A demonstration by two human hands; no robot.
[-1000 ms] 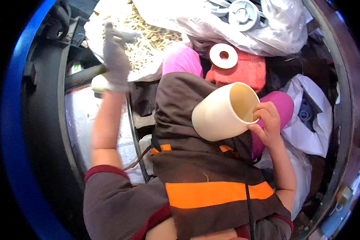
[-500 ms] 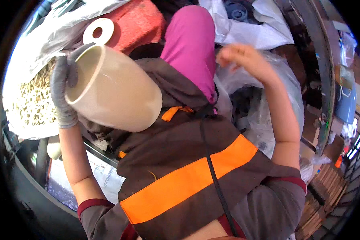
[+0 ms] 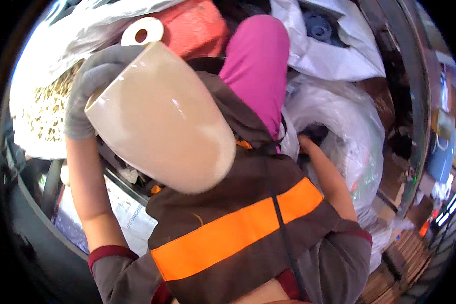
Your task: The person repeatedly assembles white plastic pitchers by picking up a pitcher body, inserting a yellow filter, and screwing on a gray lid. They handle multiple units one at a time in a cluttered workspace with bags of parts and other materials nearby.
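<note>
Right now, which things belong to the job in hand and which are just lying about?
In use, apparently:
cream container, held by the gloved left hand
clear plastic bag, right hand at its opening

Seemingly lying about:
pale ring by the red bundle
white sack
blue object, far right

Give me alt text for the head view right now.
The gloved left hand grips a cream cup-shaped container by its rim, above a brown apron. The bare right hand, partly hidden, is at a translucent plastic bag's opening.

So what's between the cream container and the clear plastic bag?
In the head view, brown apron and magenta trouser leg lie between the cream container and clear plastic bag.
</note>
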